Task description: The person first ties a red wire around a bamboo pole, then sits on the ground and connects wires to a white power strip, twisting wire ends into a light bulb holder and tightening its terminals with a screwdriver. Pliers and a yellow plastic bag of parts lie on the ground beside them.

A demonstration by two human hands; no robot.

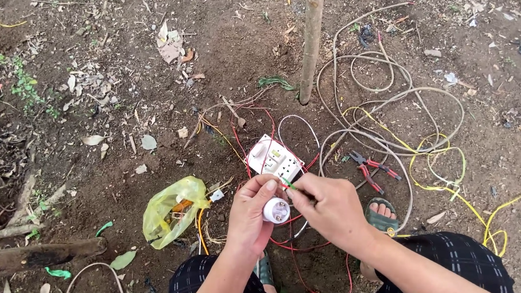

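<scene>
Two hands (255,211), one white lamp holder (276,210), one switchboard (274,158), one pliers (370,169), one yellow bag (172,211).

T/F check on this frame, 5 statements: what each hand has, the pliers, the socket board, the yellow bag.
1. The left hand holds a small white round fitting. True.
2. The right hand holds the red-handled pliers. False: the pliers lie on the soil beyond the right hand, which pinches a thin green-tipped tool at the fitting.
3. The white socket board lies on the ground just beyond the hands. True.
4. The yellow plastic bag hangs from the thin tree trunk. False: it lies on the ground beside the left hand.
5. Red wires run on the ground under the hands. True.
</scene>
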